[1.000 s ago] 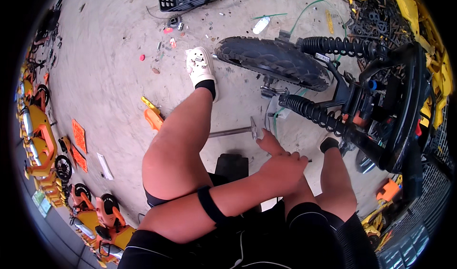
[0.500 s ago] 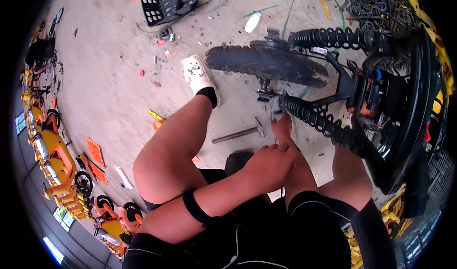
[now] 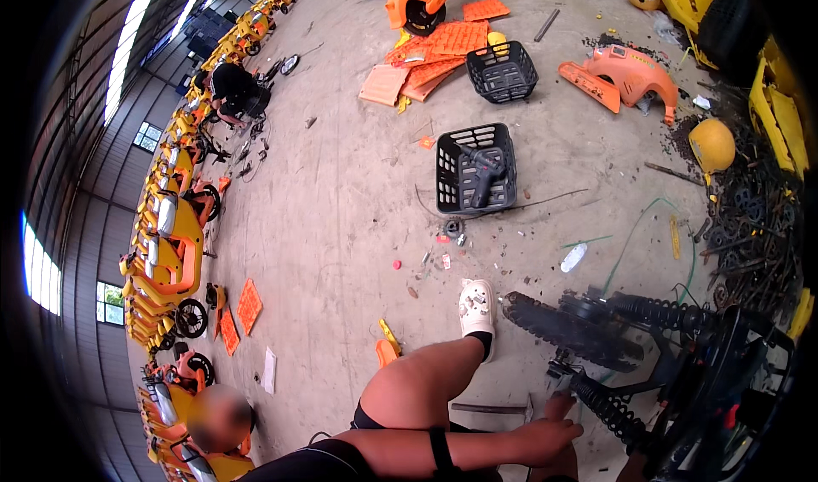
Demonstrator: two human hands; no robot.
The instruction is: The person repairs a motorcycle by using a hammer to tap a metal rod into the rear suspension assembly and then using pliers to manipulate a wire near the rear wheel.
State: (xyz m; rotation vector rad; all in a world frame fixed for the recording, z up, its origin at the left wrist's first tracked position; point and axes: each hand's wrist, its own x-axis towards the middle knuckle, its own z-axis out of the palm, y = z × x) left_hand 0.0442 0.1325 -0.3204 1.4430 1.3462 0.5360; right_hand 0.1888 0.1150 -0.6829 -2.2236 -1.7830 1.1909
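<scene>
My left hand (image 3: 550,441), its forearm wearing a black band, lies across my right forearm with its fingers curled; whatever may be in them is hidden. Beyond it, my right hand (image 3: 559,406) is closed beside the lower end of a black coil-spring shock absorber (image 3: 609,411). A greyish piece shows at its fingers, too small to name. Close by is the knobbly black tire (image 3: 571,333) of a wheel lying with the dark vehicle frame (image 3: 724,397). A hammer (image 3: 490,409) rests on the floor left of my hands.
A black basket (image 3: 475,168) holding a dark power tool stands ahead, with another black basket (image 3: 503,73) beyond. Orange panels (image 3: 439,51) lie farther off. Chain-like metal parts (image 3: 750,235) pile up at right. Yellow scooters (image 3: 175,252) line the left, where a person (image 3: 234,90) crouches.
The view has swung up and left, so my hands and the wheel appear lower and farther right. My left hand still lies over my right forearm; my right hand stays by the shock absorber.
</scene>
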